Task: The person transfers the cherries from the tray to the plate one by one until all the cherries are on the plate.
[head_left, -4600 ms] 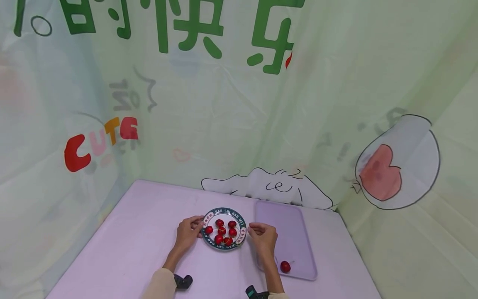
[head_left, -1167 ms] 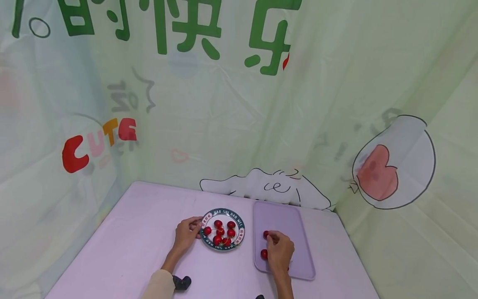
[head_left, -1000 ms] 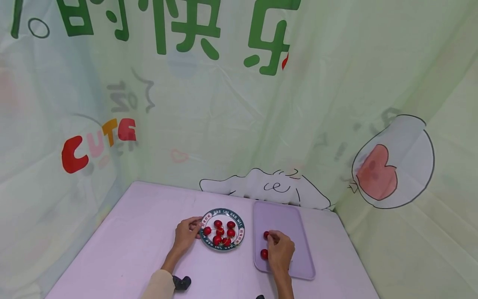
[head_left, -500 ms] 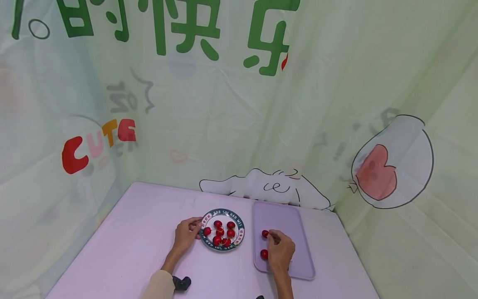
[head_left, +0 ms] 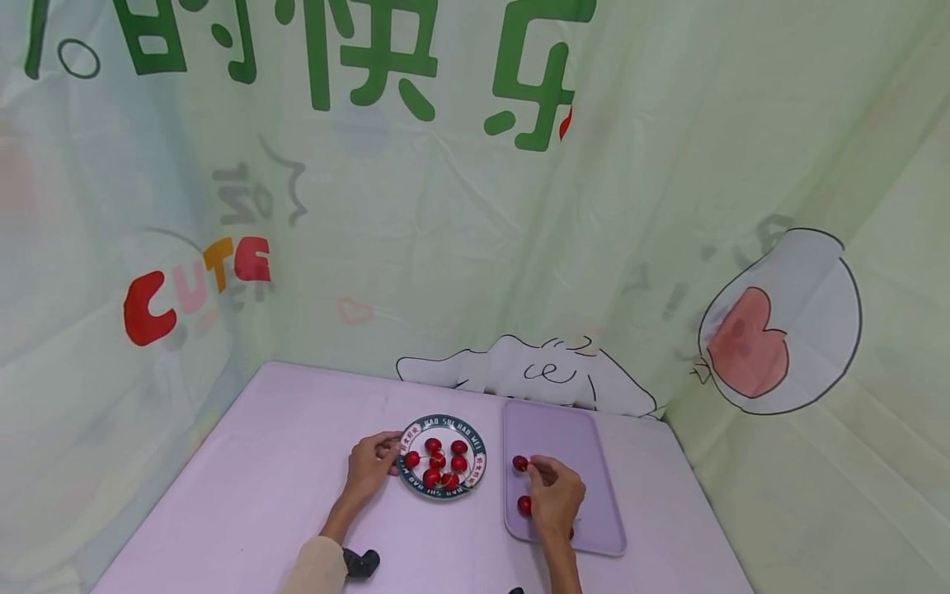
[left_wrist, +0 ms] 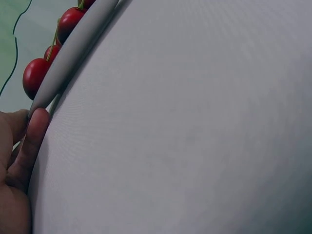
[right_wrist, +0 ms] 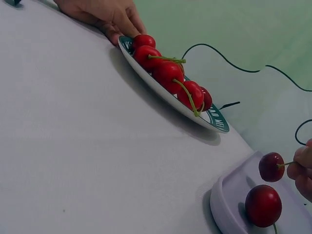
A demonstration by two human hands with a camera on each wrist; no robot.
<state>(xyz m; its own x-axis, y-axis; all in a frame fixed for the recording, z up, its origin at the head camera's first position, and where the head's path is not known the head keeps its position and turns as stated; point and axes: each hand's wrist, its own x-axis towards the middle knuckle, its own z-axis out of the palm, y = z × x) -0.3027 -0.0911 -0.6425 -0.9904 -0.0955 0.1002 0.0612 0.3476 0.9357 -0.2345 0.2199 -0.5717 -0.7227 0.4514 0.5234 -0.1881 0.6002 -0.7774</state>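
Note:
A round plate [head_left: 411, 485] with a dark green lettered rim bears several red cherries [head_left: 432, 478] with green stems. My left hand [head_left: 369, 466] holds its left rim between thumb and fingers, as the left wrist view shows close up. My right hand [head_left: 557, 497] is over the lilac tray [head_left: 552, 421], pinching a cherry [right_wrist: 271, 166] by its stem. That cherry hangs from the fingertips, just above the tray in the right wrist view. Below it, another cherry [right_wrist: 263, 205] lies in the tray. A third cherry [head_left: 571, 534] peeks out mostly hidden behind my right wrist.
Plate and tray stand on a pale lilac table [head_left: 297, 429], the tray to the right of the plate. A printed curtain [head_left: 416, 247] hangs behind the table and along its sides. A black wrist device [head_left: 361, 563] sits on the left forearm.
My right hand has gone from the plate's right edge to the tray and now has a cherry by its stem. Lately that cherry has shifted slightly left. My left hand stays at the plate.

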